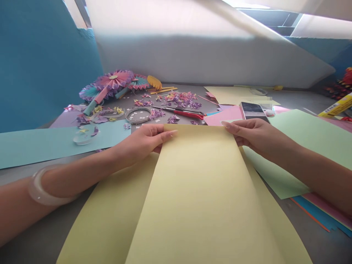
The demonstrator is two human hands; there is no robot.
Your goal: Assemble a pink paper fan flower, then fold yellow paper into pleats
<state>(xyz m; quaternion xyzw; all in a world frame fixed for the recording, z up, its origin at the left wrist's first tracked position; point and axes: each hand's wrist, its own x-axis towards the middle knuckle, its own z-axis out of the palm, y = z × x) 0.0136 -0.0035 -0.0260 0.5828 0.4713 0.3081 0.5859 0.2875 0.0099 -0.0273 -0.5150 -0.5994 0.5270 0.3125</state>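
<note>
A yellow sheet of paper (198, 190) spreads toward me across the middle of the view, with another layer of yellow paper (110, 205) showing on both sides beneath it. At its far left corner, my left hand (147, 141) pinches the edge between thumb and fingers. My right hand (255, 135) grips the far right corner the same way. The far edge is lifted and runs straight between the two hands. Whether the two yellow layers are one folded sheet I cannot tell. A pale bangle (45, 187) circles my left wrist.
Beyond the paper lie a red utility knife (189, 112), a roll of tape (138, 114) and several small folded scraps (181, 99). Pleated paper fans (112, 79) rest at the back left. A phone (253, 110) and green paper (308, 139) sit right; blue paper (55, 141) lies left.
</note>
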